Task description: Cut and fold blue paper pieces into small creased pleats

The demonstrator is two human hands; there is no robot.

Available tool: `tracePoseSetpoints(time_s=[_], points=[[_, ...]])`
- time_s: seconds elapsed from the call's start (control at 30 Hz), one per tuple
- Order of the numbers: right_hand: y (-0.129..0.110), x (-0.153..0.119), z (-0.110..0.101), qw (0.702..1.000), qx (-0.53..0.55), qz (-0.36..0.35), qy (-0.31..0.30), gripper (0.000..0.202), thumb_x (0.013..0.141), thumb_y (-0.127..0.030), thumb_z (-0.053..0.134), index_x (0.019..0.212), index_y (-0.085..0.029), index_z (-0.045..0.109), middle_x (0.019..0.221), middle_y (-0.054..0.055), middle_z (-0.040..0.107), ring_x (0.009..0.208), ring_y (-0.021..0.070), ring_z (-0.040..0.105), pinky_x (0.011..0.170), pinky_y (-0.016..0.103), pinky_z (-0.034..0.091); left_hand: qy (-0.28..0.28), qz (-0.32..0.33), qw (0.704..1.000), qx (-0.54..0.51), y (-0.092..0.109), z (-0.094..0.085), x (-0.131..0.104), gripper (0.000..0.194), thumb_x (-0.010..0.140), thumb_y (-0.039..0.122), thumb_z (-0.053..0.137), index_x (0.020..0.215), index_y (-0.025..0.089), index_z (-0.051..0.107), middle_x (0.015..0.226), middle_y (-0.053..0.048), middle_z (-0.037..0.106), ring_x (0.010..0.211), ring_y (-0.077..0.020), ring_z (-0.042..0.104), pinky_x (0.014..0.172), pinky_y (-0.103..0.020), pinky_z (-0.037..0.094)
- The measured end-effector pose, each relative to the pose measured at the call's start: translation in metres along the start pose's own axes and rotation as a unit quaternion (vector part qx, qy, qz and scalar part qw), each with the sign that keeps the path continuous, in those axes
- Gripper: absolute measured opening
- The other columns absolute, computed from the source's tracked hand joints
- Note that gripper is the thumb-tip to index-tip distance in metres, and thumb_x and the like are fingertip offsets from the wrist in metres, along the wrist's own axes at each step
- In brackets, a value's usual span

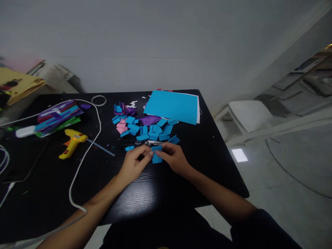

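Note:
A small blue paper piece (pixel 157 158) with a crease near its top is pinched between my two hands, close to the middle of the black table. My left hand (pixel 136 160) grips its left side with thumb and fingers. On its right side my right hand (pixel 175 158) holds it, thumb lying on the paper. Just beyond my fingers lie scissors (pixel 151 142), partly hidden. Several folded blue pieces (pixel 155 131) are scattered behind them, beside a few pink pieces (pixel 121 126) and a purple heap (pixel 129 110).
Blue sheets (pixel 172 106) lie at the back of the black table (pixel 207 166). A yellow glue gun (pixel 74 142) with a glue stick rests at left, near a white cable (pixel 77 169) and a colourful paper bundle (pixel 59 116). A white stool (pixel 249 116) stands at right.

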State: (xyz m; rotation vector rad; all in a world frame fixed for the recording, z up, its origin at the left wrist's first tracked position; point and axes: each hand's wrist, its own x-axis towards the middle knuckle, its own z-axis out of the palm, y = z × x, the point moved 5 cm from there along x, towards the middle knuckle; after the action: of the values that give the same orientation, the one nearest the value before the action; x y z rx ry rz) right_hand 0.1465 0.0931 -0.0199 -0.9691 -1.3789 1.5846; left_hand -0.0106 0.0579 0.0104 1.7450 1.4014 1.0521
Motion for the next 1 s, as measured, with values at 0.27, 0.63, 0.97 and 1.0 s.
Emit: tracePoseSetpoints(time_s=[0.27, 0.63, 0.97, 1.0], points=[[-0.0013, -0.0022, 0.0003, 0.999, -0.039, -0.021, 0.0, 0.014, 0.083, -0.032, 0.073, 0.078, -0.018, 0.071, 0.072, -0.001, 0.066, 0.066, 0.0141, 0.058, 0.065, 0.026, 0.047, 0.015, 0.053, 0.998, 0.03, -0.001, -0.0057, -0.001, 0.011, 0.094, 0.026, 0.065, 0.102, 0.019, 0.068, 0.086, -0.002, 0.068, 0.077, -0.0157, 0.065, 0.074, -0.027, 0.052], [-0.0072, -0.0056, 0.0034, 0.991, -0.124, -0.056, -0.015, 0.015, 0.086, -0.033, 0.071, 0.081, -0.019, 0.075, 0.075, 0.001, 0.07, 0.069, 0.0156, 0.06, 0.066, 0.027, 0.047, 0.033, 0.048, 0.997, -0.043, 0.0034, -0.0048, 0.001, 0.005, 0.091, 0.024, 0.073, 0.091, 0.02, 0.076, 0.082, -0.002, 0.071, 0.076, -0.0159, 0.064, 0.07, -0.027, 0.05], [-0.0088, -0.0065, 0.0047, 0.99, -0.13, -0.044, -0.031, 0.015, 0.087, -0.031, 0.07, 0.081, -0.018, 0.076, 0.075, 0.001, 0.069, 0.068, 0.015, 0.059, 0.065, 0.027, 0.044, 0.023, 0.031, 0.998, -0.056, 0.002, -0.0029, 0.0013, 0.008, 0.092, 0.025, 0.071, 0.087, 0.019, 0.074, 0.081, -0.002, 0.068, 0.075, -0.0158, 0.062, 0.069, -0.027, 0.048], [-0.0078, -0.0065, 0.0047, 0.99, -0.131, -0.041, -0.031, 0.015, 0.087, -0.031, 0.07, 0.081, -0.018, 0.076, 0.075, 0.001, 0.069, 0.067, 0.0148, 0.059, 0.064, 0.027, 0.044, 0.018, 0.034, 0.998, -0.051, 0.0019, -0.0024, 0.0012, 0.007, 0.092, 0.025, 0.071, 0.088, 0.019, 0.074, 0.082, -0.002, 0.068, 0.076, -0.0159, 0.063, 0.069, -0.027, 0.049]])
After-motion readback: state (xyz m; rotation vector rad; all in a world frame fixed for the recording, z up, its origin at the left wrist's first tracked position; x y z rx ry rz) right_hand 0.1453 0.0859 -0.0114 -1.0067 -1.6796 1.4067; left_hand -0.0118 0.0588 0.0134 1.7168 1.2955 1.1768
